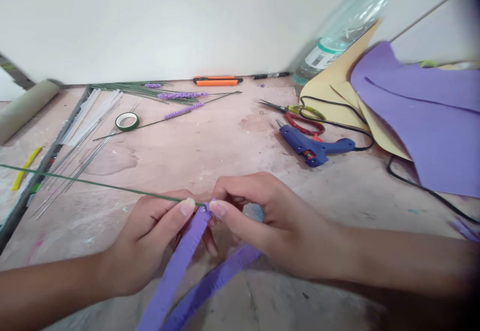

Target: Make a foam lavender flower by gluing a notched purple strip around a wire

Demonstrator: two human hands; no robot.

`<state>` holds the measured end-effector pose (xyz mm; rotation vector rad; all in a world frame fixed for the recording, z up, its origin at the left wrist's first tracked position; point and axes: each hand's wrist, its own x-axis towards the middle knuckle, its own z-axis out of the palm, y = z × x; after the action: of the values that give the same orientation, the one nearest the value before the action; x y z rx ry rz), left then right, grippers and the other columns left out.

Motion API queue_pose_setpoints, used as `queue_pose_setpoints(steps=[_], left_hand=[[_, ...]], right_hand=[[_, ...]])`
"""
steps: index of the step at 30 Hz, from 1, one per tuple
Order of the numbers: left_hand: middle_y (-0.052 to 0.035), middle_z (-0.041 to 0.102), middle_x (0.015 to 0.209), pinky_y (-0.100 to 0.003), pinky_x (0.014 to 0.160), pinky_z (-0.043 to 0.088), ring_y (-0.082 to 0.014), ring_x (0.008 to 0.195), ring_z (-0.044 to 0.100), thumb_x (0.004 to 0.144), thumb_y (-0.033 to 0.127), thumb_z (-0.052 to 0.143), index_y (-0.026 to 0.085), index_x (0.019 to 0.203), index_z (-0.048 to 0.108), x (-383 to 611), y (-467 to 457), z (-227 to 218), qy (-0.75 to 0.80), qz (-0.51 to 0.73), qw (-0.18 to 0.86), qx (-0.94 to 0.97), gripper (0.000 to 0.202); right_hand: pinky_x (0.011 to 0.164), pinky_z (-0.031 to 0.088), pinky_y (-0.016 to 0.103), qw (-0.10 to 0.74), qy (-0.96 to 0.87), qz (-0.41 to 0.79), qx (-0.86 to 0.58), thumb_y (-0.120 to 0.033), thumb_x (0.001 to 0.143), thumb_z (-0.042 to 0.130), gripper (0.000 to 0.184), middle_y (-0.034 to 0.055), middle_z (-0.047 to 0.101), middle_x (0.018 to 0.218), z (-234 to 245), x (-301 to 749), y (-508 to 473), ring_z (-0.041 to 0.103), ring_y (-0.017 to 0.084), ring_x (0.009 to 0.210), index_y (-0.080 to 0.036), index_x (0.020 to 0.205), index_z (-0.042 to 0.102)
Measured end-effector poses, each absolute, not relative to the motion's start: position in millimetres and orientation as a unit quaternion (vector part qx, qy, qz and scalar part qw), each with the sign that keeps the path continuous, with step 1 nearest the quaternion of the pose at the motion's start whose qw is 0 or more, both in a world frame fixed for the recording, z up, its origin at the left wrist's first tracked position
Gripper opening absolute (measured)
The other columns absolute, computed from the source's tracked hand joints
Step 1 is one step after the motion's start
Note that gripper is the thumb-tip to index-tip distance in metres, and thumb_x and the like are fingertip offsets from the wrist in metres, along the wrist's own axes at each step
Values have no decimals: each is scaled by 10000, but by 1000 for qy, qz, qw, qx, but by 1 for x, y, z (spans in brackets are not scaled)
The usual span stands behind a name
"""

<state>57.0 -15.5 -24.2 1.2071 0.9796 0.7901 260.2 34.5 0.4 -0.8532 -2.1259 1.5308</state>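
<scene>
The left hand (pixel 161 238) pinched the stem (pixel 97 183) near one tip, steadying it; the right hand (pixel 270 216) pinched what seemed the strip (pixel 179 261), keeping both together.

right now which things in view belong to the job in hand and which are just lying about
Likely belong:
- green stem, purple strip (both held)
- glue gun
- scissors
- green tape

Apparently lying about:
- bottle
- yellow piece
- brownish roll

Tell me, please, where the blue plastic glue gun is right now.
In the head view, the blue plastic glue gun lies right of centre on the pinkish tabletop, just below the red scissor handle and beyond the bare right hand.
</scene>
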Motion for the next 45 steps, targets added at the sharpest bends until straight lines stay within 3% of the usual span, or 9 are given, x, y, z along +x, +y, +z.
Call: queue_pose_setpoints(steps=[5,11,16,22,26,32,36,40,45], left_hand=[[-35,727,718,-199,569,461,-122,596,577,970,382,609,190,940,814,57,-18,-25,386,352,725,449,283],[-30,740,705,-175,552,444,-99,571,592,947,330,662,183,832,807,60,-18,-23,387,355,741,418,237],[-36,761,730,-213,672,530,-128,653,671,965,305,637,187,925,798,59,-19,-25,367,350,769,389,203],[-63,746,675,-257,650,561,-168,630,692,957,395,630,147,787,777,64,-21,-24,367,378,784,329,335],[-39,709,609,-201,568,520,-135,582,652,958,405,626,160,736,766,65,-20,-24,380,374,780,327,360],[-44,738,746,-233,670,548,-155,689,669,1019,350,521,190,792,794,59,-15,-22,410,367,665,506,390],[-51,751,808,-252,709,547,-175,755,677,1034,319,488,210,851,813,56,-12,-21,399,356,595,600,388],[-35,752,793,-233,687,542,-155,709,664,1035,313,492,226,912,817,56,-11,-21,394,359,602,595,358],[-34,732,694,-191,589,499,-115,589,599,1003,375,536,190,743,800,61,-16,-23,419,359,673,492,414]], right_hand=[[518,410,207,223,-777,488,-331,-220,958,534,229,-30,617,597,-2,259,33,518,80,526,-174,737,570],[530,425,191,250,-785,461,-331,-191,932,569,198,-35,615,615,0,259,32,530,70,541,-169,739,604],[548,461,193,243,-761,505,-327,-202,944,565,186,-30,642,628,-2,259,31,557,80,558,-174,761,588],[613,456,227,233,-794,453,-333,-182,938,572,161,-14,648,675,3,260,27,566,100,616,-179,777,581],[629,455,231,227,-802,437,-337,-180,921,593,153,-11,652,688,4,261,29,576,112,641,-193,771,567],[620,475,254,191,-739,587,-270,-349,993,530,239,20,706,746,2,265,38,599,131,646,-160,880,622],[562,437,241,150,-677,656,-297,-431,1030,461,433,9,602,646,1,264,39,540,117,588,-146,733,596],[524,382,210,142,-655,668,-323,-380,1011,528,422,-29,523,561,1,260,37,469,82,529,-153,656,537],[498,362,212,192,-707,593,-334,-339,1001,530,380,-34,539,562,-1,259,33,456,82,517,-171,660,511]])
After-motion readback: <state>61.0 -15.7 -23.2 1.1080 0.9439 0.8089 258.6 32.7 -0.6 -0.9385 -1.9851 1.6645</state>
